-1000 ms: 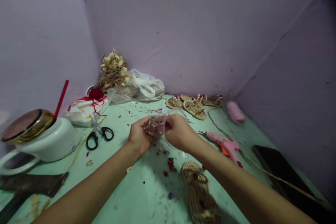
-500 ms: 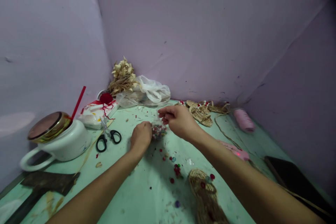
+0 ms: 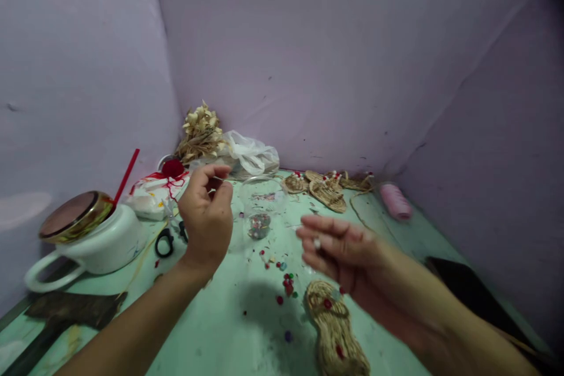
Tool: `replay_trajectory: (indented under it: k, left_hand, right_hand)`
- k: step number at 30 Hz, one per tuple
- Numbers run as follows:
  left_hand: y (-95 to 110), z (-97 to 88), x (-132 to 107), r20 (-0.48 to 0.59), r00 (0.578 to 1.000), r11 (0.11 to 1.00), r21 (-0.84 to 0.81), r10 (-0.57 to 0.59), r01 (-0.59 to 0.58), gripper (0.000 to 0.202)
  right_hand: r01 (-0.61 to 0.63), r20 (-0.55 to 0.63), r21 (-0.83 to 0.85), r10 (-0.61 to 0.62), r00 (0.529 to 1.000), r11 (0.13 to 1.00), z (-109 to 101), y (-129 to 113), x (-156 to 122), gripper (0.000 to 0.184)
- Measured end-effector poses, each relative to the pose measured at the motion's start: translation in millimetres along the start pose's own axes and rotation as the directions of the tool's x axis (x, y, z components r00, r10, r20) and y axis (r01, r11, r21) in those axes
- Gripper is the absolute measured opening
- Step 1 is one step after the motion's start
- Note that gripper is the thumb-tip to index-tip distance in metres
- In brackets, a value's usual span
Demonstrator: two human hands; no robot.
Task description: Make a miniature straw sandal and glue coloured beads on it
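Note:
My right hand [image 3: 341, 252] is raised over the table, palm partly turned up, with a small white bead [image 3: 317, 243] at the thumb and fingers. To the left, my left hand [image 3: 207, 211] is lifted with curled fingers, thumb close to the forefinger; anything pinched there is too small to make out. Between the hands lies a clear plastic bag [image 3: 259, 200] with mixed beads [image 3: 259, 225] at its near end. Loose red, green and blue beads [image 3: 288, 285] are scattered nearer me. Below my right hand lies a woven straw slipper shape [image 3: 339, 332] with red beads on it.
Scissors [image 3: 164, 243] lie partly behind my left wrist. At left are a white mug [image 3: 106, 241] with a gold-rimmed lid and a hatchet [image 3: 74, 308]. More woven slippers [image 3: 328, 192], a pink thread spool [image 3: 395, 201], a white plastic bag [image 3: 253, 153] and dried flowers [image 3: 200, 132] stand behind.
Both hands have left the bag of beads. My left hand has risen up and left; my right hand has come nearer and turned over, showing a white bead. The view has shifted slightly.

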State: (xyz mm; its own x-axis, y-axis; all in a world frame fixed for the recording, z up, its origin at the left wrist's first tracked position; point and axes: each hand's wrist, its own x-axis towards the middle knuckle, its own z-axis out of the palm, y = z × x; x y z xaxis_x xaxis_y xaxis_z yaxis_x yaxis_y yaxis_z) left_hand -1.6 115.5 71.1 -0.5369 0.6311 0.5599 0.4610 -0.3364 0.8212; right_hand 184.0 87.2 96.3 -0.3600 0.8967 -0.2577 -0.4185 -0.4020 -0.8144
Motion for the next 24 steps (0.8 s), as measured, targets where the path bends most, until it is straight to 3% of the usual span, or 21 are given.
replay_trajectory:
  k: [2,4,6,8,13,19,24]
  left_hand:
    - [34,-10.1,-16,0.237,0.953,0.982,-0.026,0.187,-0.186,0.010]
    - [58,-16.9,-34,0.520,0.800,0.948,-0.061,0.298,-0.313,0.011]
    - [69,-20.5,-52,0.713,0.643,0.944,-0.079,0.279,-0.321,0.015]
    - [71,-23.0,-65,0.806,0.555,0.960,-0.059,0.206,-0.272,0.017]
    - [65,-29.8,-85,0.858,0.500,0.972,0.001,0.120,-0.236,0.021]
    - [61,-25.1,-97,0.876,0.478,0.960,0.082,0.059,-0.269,0.027]
    - [55,-21.7,-103,0.862,0.471,0.930,-0.001,0.187,-0.368,0.032]
  right_hand:
    - [-0.133,-0.006,0.116,0.135,0.991,0.984,-11,16,-27,0.018]
    - [-0.185,-0.014,0.202,0.191,0.981,0.962,-17,31,-41,0.019]
    - [-0.181,-0.021,0.247,0.191,0.981,0.952,-20,41,-46,0.019]
    - [-0.152,-0.021,0.274,0.164,0.986,0.950,-21,45,-46,0.022]
    - [-0.071,-0.038,0.315,0.087,0.996,0.946,-25,49,-49,0.024]
    - [-0.024,0.001,0.309,0.025,1.000,0.951,-29,57,-55,0.034]
    - [0.018,-0.003,0.227,-0.018,1.000,0.974,-28,64,-56,0.036]
